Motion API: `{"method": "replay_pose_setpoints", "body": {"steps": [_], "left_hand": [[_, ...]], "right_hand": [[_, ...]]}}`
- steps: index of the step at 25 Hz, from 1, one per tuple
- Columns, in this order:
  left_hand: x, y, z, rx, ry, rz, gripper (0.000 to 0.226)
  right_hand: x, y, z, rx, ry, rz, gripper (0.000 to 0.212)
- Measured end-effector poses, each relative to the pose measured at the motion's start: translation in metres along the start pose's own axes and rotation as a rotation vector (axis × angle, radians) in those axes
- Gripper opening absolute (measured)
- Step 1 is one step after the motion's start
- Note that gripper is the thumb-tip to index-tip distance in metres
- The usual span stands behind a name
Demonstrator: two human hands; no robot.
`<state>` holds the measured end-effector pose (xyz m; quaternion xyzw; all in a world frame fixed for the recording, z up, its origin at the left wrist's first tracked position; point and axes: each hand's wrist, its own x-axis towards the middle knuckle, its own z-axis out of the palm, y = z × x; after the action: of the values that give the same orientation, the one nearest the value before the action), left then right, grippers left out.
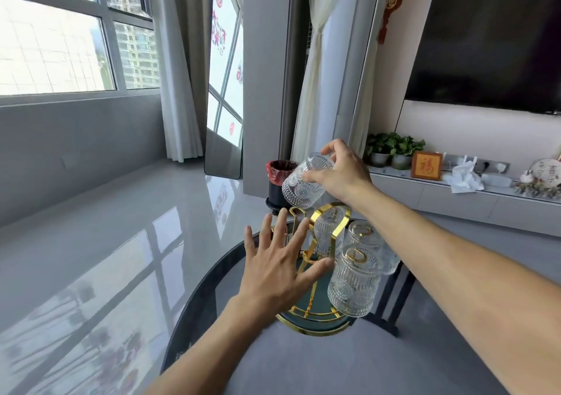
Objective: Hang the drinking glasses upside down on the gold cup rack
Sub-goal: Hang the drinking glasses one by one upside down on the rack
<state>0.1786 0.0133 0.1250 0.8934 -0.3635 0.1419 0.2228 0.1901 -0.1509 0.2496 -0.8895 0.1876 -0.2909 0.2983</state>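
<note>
A gold cup rack stands on a dark green round tray with a gold rim on the round glass table. Three embossed clear glasses hang upside down on the rack: one in front, one behind it to the right, one at the back. My right hand grips another embossed glass, tilted with its mouth toward the lower left, above the rack's far left prong. My left hand hovers with spread fingers at the rack's left side; whether it touches the gold frame is unclear.
A black bin with a red liner stands on the floor behind the table. A tall mirror leans on the wall. A low white cabinet along the right carries potted plants, a framed picture and tissues. A dark screen hangs above.
</note>
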Motion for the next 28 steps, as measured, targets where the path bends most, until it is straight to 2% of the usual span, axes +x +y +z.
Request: {"method": "replay_pose_setpoints", "body": {"steps": [7, 11, 15, 18, 21, 25, 28], "left_hand": [[0.005, -0.001, 0.007, -0.063, -0.008, 0.014, 0.078], [0.006, -0.003, 0.006, -0.03, -0.018, 0.023, 0.075], [0.006, -0.005, 0.007, -0.024, -0.021, 0.024, 0.078], [0.004, -0.003, 0.004, -0.023, -0.038, 0.016, 0.078], [-0.004, 0.012, -0.002, -0.008, 0.008, 0.037, 0.077], [-0.018, 0.057, -0.002, -0.042, 0.128, 0.194, 0.076], [-0.029, 0.108, 0.006, -0.078, 0.142, 0.324, 0.074]], "right_hand": [[0.003, 0.008, 0.029, -0.236, -0.312, -0.016, 0.05], [0.003, 0.011, 0.044, -0.407, -0.406, -0.022, 0.048], [0.009, 0.008, 0.044, -0.455, -0.543, -0.034, 0.028], [0.0, 0.017, 0.033, -0.379, -0.505, -0.038, 0.026], [-0.022, 0.032, 0.003, -0.163, -0.295, -0.016, 0.029], [-0.063, 0.072, -0.05, -0.072, -0.086, -0.017, 0.022], [-0.097, 0.125, -0.09, -0.078, 0.01, 0.063, 0.018]]}}
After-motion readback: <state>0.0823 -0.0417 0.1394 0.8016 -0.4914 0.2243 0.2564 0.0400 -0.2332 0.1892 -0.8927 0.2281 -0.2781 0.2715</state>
